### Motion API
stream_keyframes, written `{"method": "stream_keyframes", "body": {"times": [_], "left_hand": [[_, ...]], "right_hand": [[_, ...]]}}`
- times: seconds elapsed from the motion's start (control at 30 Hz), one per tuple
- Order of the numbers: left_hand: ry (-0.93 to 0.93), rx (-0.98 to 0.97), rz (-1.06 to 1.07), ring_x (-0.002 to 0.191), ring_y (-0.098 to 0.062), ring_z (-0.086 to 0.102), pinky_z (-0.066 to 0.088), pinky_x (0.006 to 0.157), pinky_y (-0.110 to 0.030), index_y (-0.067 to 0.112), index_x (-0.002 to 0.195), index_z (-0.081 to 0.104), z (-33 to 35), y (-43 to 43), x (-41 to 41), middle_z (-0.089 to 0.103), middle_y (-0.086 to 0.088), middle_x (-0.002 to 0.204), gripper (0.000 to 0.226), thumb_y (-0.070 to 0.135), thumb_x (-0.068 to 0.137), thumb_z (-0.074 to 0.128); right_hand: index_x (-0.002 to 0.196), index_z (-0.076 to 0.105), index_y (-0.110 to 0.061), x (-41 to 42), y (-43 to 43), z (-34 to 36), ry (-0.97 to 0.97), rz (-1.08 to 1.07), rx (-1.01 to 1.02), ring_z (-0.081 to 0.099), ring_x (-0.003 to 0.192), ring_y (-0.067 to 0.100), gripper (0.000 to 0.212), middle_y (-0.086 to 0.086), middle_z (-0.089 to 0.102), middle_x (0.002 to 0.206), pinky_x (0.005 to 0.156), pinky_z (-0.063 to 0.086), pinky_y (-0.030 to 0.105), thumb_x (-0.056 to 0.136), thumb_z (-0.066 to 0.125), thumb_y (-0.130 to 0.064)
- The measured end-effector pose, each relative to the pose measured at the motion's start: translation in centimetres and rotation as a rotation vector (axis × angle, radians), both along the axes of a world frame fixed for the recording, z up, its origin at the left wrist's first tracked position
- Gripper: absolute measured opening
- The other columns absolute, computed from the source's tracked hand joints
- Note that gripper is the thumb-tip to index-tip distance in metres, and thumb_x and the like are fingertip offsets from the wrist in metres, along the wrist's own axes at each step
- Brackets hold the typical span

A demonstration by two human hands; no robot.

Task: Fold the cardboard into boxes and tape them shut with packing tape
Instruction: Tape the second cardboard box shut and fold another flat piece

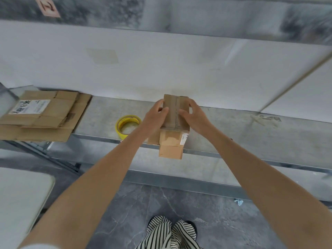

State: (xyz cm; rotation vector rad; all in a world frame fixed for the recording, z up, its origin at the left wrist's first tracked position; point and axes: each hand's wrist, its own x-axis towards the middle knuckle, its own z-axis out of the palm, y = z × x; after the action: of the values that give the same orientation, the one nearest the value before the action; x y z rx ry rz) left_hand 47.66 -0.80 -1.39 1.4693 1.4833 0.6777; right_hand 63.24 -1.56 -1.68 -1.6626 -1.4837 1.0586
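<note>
Centre of frame: small cardboard box [175, 112] at the counter's [233, 126] front edge. Left hand [156, 115] and right hand [193, 115] grip its sides, fingers curled, thumbs on the taped seam. Risk: uneven pressure may tip the overhanging box off.

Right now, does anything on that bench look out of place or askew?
Yes: the box sits at the bench edge, its near flaps still unfolded, one hanging past the edge. The flat cardboard stack lies unevenly, its sheets offset.
</note>
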Motion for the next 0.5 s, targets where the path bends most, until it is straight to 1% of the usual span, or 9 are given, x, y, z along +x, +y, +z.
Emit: {"method": "stream_keyframes", "body": {"times": [0.07,0.13,0.2,0.23,0.27,0.3,0.4,0.43,0.5], "left_hand": [[-0.014,-0.034,-0.009,0.108,-0.025,0.058,0.048,0.096,-0.043,0.030,0.143,0.034,0.2,0.4,0.2,0.060,-0.006,0.123,0.049,0.019,0.095,0.042],[-0.040,-0.020,-0.006,0.110,-0.025,0.057,0.049,0.095,-0.043,0.031,0.146,0.029,0.3,-0.2,0.1,0.058,-0.006,0.125,0.056,0.014,0.094,0.044],[-0.105,0.029,-0.011,0.111,-0.018,0.055,0.050,0.088,-0.030,0.029,0.149,0.021,0.6,-0.9,-0.2,0.051,-0.002,0.126,0.064,0.009,0.095,0.048],[-0.132,0.067,-0.015,0.109,-0.015,0.054,0.050,0.082,-0.024,0.029,0.150,0.017,0.9,-1.2,-0.4,0.048,-0.001,0.127,0.069,0.007,0.094,0.050],[-0.154,0.107,-0.016,0.108,-0.013,0.054,0.050,0.079,-0.020,0.030,0.151,0.014,1.4,-1.4,-0.5,0.046,-0.001,0.129,0.074,0.007,0.092,0.053],[-0.173,0.147,-0.016,0.109,-0.013,0.054,0.050,0.079,-0.021,0.031,0.151,0.012,1.9,-1.6,-0.6,0.045,-0.003,0.130,0.078,0.007,0.090,0.056],[-0.194,0.218,-0.038,0.106,-0.012,0.054,0.052,0.086,-0.030,0.034,0.150,0.013,3.9,-2.0,-0.7,0.043,-0.004,0.125,0.083,0.008,0.087,0.061],[-0.176,0.245,-0.057,0.106,-0.012,0.053,0.051,0.088,-0.031,0.035,0.149,0.017,4.2,-2.1,-0.7,0.041,-0.004,0.124,0.080,0.007,0.087,0.060],[-0.097,0.367,-0.092,0.110,-0.013,0.052,0.050,0.093,-0.033,0.032,0.144,0.027,4.3,-2.5,-0.7,0.042,-0.005,0.126,0.072,0.006,0.085,0.059]], "right_hand": [[0.143,0.032,-0.023,0.1,0.2,0.4,0.059,0.008,-0.070,0.051,0.103,0.014,0.054,0.000,0.052,0.124,0.086,0.042,0.026,0.093,0.054,-0.019],[0.149,0.020,-0.025,0.4,-0.3,0.6,0.069,0.016,-0.070,0.050,0.106,0.014,0.070,0.000,0.048,0.127,0.085,0.043,0.023,0.091,0.059,-0.018],[0.150,0.014,-0.029,0.6,-1.0,1.0,0.090,0.011,0.004,0.053,0.107,0.015,0.082,-0.002,0.045,0.126,0.084,0.047,0.023,0.087,0.065,-0.019],[0.150,0.012,-0.031,0.7,-1.3,1.3,0.112,0.002,0.043,0.055,0.109,0.018,0.087,0.000,0.045,0.128,0.086,0.050,0.028,0.085,0.068,-0.020],[0.149,0.012,-0.034,0.8,-1.7,1.6,0.135,-0.011,0.076,0.056,0.109,0.021,0.090,0.003,0.044,0.129,0.088,0.052,0.032,0.083,0.070,-0.020],[0.148,0.012,-0.036,0.9,-2.1,2.2,0.157,-0.018,0.105,0.057,0.108,0.021,0.090,0.004,0.043,0.128,0.087,0.053,0.033,0.082,0.071,-0.019],[0.142,0.024,-0.039,1.2,-3.0,4.3,0.162,0.000,0.194,0.056,0.103,0.014,0.080,0.002,0.043,0.124,0.076,0.053,0.024,0.082,0.071,-0.015],[0.137,0.030,-0.038,1.4,-3.3,4.8,0.149,0.008,0.236,0.055,0.102,0.012,0.073,0.002,0.044,0.123,0.075,0.052,0.023,0.081,0.070,-0.013],[0.123,0.039,-0.034,1.5,-3.8,5.1,0.136,0.003,0.322,0.055,0.102,0.011,0.060,0.003,0.046,0.123,0.078,0.050,0.022,0.078,0.066,-0.005]]}}
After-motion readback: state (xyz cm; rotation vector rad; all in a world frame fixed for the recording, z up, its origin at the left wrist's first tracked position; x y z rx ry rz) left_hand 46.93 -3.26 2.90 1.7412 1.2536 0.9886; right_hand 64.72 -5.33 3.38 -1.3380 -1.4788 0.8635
